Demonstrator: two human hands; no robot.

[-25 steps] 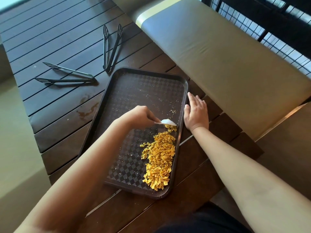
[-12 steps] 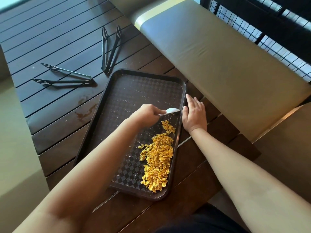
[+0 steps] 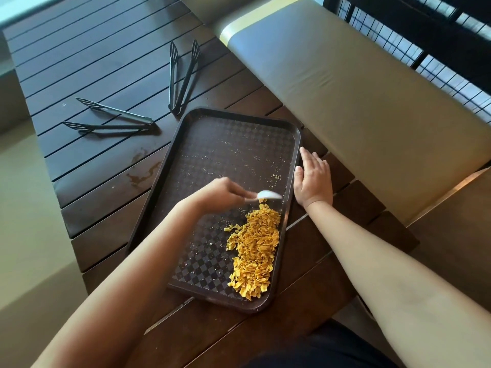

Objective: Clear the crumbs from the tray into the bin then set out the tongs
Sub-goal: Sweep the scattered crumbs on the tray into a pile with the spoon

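Note:
A dark brown tray [image 3: 191,134] with a checkered floor lies on the slatted wooden table [image 3: 87,75]. A heap of yellow crumbs [image 3: 255,248] runs along the tray's right side toward its near corner. My left hand [image 3: 220,193] grips a white plastic spoon [image 3: 267,195] whose bowl touches the top of the heap. Outside the tray's right rim, my right hand [image 3: 313,179] rests flat with straight fingers against it. Two black tongs lie on the table beyond the tray: one pair [image 3: 114,119] to the left, another [image 3: 182,75] pointing away.
A padded beige bench [image 3: 358,88] runs along the table's right side, with a black wire grille [image 3: 425,35] behind it. Fine specks [image 3: 233,152] dot the tray's far half. A stain [image 3: 140,173] marks the table left of the tray. No bin is in view.
My left hand lifted the spoon toward the tray's far end, then brought it back down to the top of the crumb heap. My right hand stayed at the rim.

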